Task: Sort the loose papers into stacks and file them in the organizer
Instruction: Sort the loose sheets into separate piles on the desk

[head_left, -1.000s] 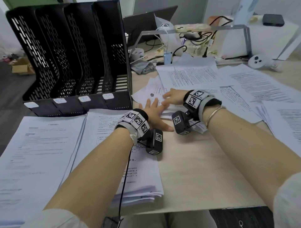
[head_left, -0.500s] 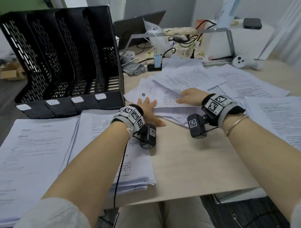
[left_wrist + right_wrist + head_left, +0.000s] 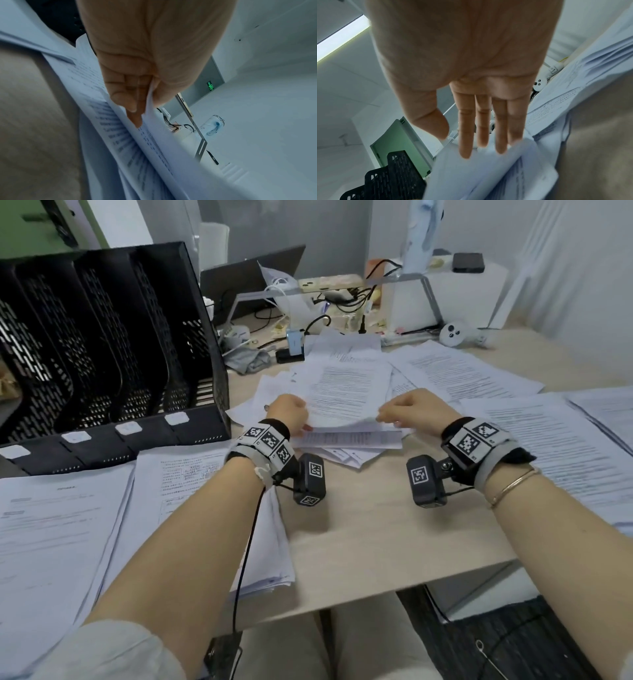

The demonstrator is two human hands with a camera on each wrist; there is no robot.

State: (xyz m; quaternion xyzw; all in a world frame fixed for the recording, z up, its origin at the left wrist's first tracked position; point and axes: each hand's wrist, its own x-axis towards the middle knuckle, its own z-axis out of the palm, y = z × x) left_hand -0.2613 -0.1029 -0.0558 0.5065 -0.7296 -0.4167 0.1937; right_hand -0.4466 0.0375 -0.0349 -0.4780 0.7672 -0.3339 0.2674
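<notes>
A sheaf of printed sheets lies on the loose paper heap in the middle of the desk. My left hand pinches its near left edge; the left wrist view shows thumb and fingers of that hand closed on the lifted sheet. My right hand is at the sheaf's near right corner. Seen from the right wrist, its fingers are straight, tips against the curled paper edge, thumb apart. The black mesh organizer stands at the left with several slots that look empty.
Two squared paper stacks lie in front of the organizer. More loose sheets cover the right of the desk. Cables, a laptop and a white box crowd the back. The desk edge is near my lap.
Both hands lay flat on the heap close together; they have moved apart to the sheaf's two near corners, and the left now pinches and lifts its edge.
</notes>
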